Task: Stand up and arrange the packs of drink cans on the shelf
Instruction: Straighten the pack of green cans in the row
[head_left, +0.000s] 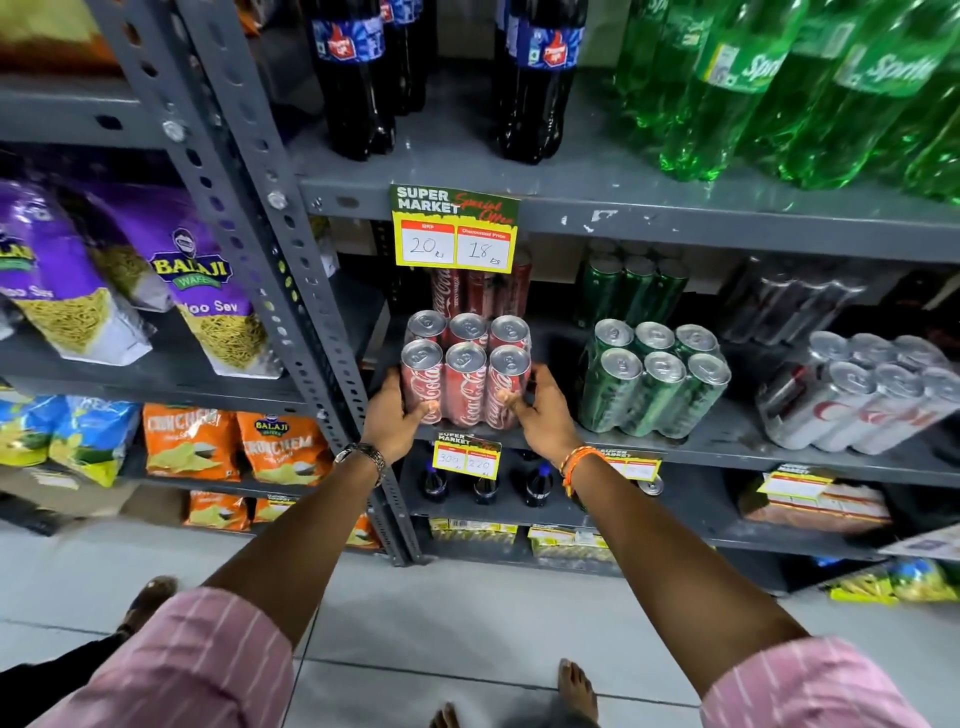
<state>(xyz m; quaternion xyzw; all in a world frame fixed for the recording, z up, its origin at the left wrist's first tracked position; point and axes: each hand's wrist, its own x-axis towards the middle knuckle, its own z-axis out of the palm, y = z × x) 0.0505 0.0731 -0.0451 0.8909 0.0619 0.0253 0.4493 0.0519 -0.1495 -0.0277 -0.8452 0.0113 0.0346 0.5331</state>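
Gripping red can pack (466, 379) on grey shelf (727, 441)

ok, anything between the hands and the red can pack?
Nothing visible. The left hand and right hand already clasp the red can pack, which stands upright at the shelf front, apart from the green can pack beside it.

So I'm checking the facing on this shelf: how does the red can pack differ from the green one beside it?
The red can pack is gripped on both sides by the left hand and right hand; the green can pack stands untouched. The red pack sits at the shelf's left end, the green towards the middle. Both are upright, shrink-wrapped six-packs.
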